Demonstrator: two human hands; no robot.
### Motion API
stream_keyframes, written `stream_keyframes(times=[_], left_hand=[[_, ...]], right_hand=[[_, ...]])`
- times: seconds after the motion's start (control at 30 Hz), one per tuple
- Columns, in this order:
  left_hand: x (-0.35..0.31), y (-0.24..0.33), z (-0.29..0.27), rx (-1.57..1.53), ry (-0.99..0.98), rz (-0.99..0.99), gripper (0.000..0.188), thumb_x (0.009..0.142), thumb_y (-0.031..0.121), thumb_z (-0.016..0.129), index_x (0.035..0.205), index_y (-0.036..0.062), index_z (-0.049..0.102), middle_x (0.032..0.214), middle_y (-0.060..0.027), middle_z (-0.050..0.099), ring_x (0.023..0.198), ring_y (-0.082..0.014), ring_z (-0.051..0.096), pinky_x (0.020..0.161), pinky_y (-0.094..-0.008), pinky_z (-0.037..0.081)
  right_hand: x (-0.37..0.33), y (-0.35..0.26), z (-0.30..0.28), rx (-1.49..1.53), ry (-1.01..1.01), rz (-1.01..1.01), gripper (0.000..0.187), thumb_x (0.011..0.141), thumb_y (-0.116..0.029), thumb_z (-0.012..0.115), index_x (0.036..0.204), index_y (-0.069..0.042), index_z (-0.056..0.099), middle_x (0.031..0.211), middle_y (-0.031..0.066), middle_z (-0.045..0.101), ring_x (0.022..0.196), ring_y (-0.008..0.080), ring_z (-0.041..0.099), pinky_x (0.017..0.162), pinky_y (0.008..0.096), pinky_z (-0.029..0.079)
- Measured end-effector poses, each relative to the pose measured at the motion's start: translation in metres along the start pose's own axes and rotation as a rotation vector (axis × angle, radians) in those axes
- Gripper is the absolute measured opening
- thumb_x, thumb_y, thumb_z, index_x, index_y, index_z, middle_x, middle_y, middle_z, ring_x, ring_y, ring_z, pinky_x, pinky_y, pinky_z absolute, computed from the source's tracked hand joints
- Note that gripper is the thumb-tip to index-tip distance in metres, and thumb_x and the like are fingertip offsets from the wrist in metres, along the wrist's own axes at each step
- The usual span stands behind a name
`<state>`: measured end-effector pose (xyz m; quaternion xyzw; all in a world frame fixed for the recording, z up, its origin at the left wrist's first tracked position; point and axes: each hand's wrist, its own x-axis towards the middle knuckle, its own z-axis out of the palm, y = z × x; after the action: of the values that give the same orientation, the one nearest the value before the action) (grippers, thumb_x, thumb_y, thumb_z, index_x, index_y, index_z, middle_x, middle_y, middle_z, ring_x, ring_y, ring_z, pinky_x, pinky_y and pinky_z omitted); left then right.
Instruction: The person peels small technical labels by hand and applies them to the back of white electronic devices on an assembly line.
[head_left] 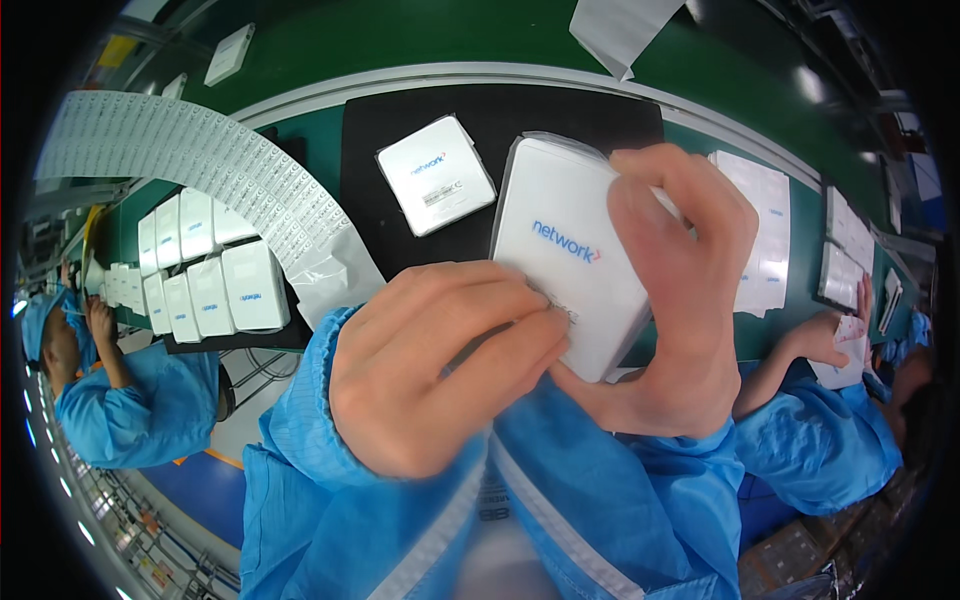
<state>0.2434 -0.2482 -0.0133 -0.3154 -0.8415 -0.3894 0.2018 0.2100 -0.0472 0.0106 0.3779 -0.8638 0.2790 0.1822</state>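
A flat white box [560,220] with blue print on its face and crinkled clear film along its top edge is held tilted above the black mat. My right hand [690,290] wraps its right side, fingers curled at the upper right edge and thumb side at the lower corner. My left hand [440,370] is closed, its bent fingertips together against the lower face near small print. Whether those fingertips pinch anything is hidden. Behind them, a similar film-wrapped white box [432,175] lies face up on the black mat [385,115].
A long curving strip of labels [230,150] arches at the left. Beyond it stand rows of white boxes [205,290]. White sheets [765,230] lie at the right. Co-workers in blue sit left [140,400] and right [820,430]. A rail [470,70] borders the green belt behind.
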Motion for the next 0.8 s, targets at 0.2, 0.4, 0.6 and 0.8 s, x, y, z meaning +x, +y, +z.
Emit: stream_keyframes(times=[0.2,0.4,0.6,0.8], left_hand=[[0.000,0.007,-0.008,0.012,-0.050,-0.011,0.034,0.069,0.004,0.073,0.102,-0.0028,0.071,0.100,-0.0155,0.069,0.088,-0.0317,0.071,0.073,-0.0365,0.059],[-0.003,0.014,-0.009,-0.002,-0.063,-0.033,0.033,0.070,0.003,0.071,0.102,-0.0033,0.071,0.099,-0.0160,0.069,0.084,-0.0306,0.072,0.071,-0.0345,0.059],[-0.008,0.016,-0.004,0.019,-0.054,-0.014,0.035,0.070,0.001,0.072,0.105,-0.0034,0.071,0.097,-0.0162,0.070,0.084,-0.0309,0.072,0.070,-0.0350,0.060],[-0.018,0.016,0.004,0.054,0.005,0.003,0.037,0.071,-0.001,0.073,0.108,-0.0035,0.070,0.099,-0.0165,0.070,0.086,-0.0313,0.072,0.071,-0.0354,0.059]], right_hand=[[0.002,-0.008,0.000,-0.059,0.011,-0.013,0.092,0.049,-0.003,0.084,0.137,-0.005,0.056,0.134,0.0210,0.052,0.119,0.0394,0.048,0.099,0.0492,0.041],[-0.005,-0.018,0.001,-0.098,0.054,0.009,0.085,0.052,0.001,0.083,0.133,-0.010,0.062,0.131,0.0194,0.053,0.116,0.0389,0.049,0.098,0.0475,0.042],[-0.014,-0.018,0.005,-0.108,0.078,-0.015,0.083,0.052,0.002,0.083,0.132,-0.010,0.063,0.132,0.0190,0.053,0.117,0.0384,0.049,0.097,0.0467,0.042],[-0.022,-0.019,0.008,-0.110,0.072,-0.028,0.084,0.053,0.001,0.083,0.133,-0.010,0.061,0.133,0.0192,0.053,0.118,0.0380,0.048,0.096,0.0459,0.043]])
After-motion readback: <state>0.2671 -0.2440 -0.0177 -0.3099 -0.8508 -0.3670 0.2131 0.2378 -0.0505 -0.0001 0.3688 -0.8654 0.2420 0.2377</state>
